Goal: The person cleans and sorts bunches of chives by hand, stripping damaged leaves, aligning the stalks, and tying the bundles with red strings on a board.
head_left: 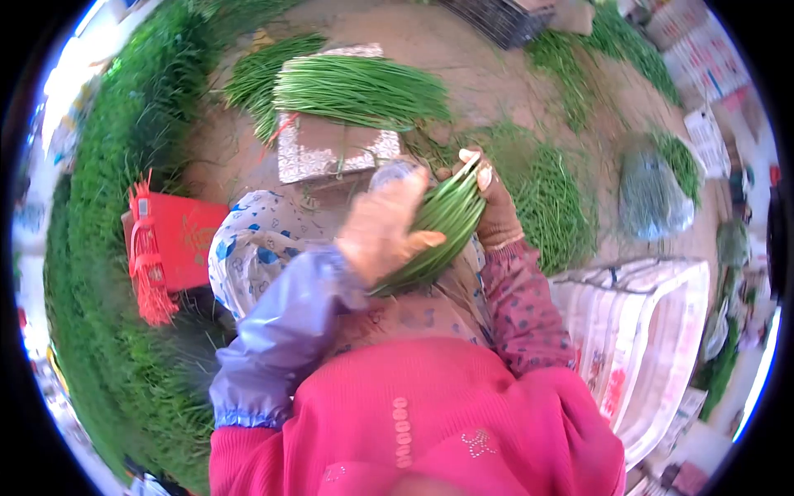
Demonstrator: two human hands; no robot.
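Observation:
A bunch of long thin green stalks (447,217) lies slanted over my lap, its pale cut ends up at the right. My right hand (495,198), in a brownish glove with fingertips showing, is closed around the bunch near those ends. My left hand (389,227) is smeared by motion beside the bunch's left side; its fingers look stretched and the thumb stands apart. Whether it touches the stalks I cannot tell. Ahead, a larger bundle of stalks (356,87) rests on a white-patterned box (299,157).
Left stands a red box (186,236) with a bundle of red ties (149,264) on it. Tall heaped greens (107,223) line the left side. Loose stalks (554,202) cover the floor at right, near a white plastic crate (645,289) and a clear bag of greens (651,194).

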